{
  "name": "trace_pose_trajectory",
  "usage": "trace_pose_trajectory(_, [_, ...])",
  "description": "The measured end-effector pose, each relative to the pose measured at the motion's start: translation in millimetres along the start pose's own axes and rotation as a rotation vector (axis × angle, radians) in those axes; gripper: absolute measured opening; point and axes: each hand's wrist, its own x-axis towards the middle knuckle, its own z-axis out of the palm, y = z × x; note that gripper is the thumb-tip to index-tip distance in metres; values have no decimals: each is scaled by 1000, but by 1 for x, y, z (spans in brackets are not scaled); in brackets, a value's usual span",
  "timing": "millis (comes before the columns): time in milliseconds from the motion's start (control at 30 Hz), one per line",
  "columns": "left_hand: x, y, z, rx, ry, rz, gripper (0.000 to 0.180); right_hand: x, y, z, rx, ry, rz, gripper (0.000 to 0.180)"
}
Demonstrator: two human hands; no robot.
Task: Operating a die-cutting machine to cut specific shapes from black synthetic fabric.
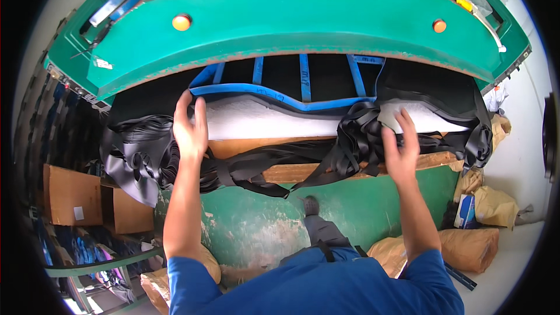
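Note:
A blue cutting die (304, 105), a curved frame with several crossbars, lies on black sheet material (423, 81) under a green press head. My left hand (191, 128) is at the die's left corner, index finger and thumb stretched up and apart. Whether its fingertips touch the frame I cannot tell. My right hand (402, 143) is over the front edge at the right, fingers apart, beside a pale white sheet or board (274, 118) that shows beneath the black layers. Bundled black strips (361, 134) hang just left of it.
The green press head (303, 11) with two orange buttons spans the far side. Black offcuts (140, 151) drape over the wooden edge (303, 172). Cardboard boxes (73, 195) and a rack stand left; brown sacks (469, 248) lie right. My foot (311, 205) is on the green floor.

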Motion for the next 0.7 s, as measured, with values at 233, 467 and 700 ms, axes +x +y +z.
trace_pose_trajectory(233, [-117, 38, 6, 290, -56, 589, 20, -43, 51, -19, -281, 107, -390, 17])
trace_pose_trajectory(467, [-121, 33, 18, 289, 25, 616, 14, -46, 57, -12, -251, 178, -445, 14])
trace_pose_trajectory(700, [-130, 35, 13, 333, 48, 575, 10, -51, 55, -18, -242, 248, -442, 7])
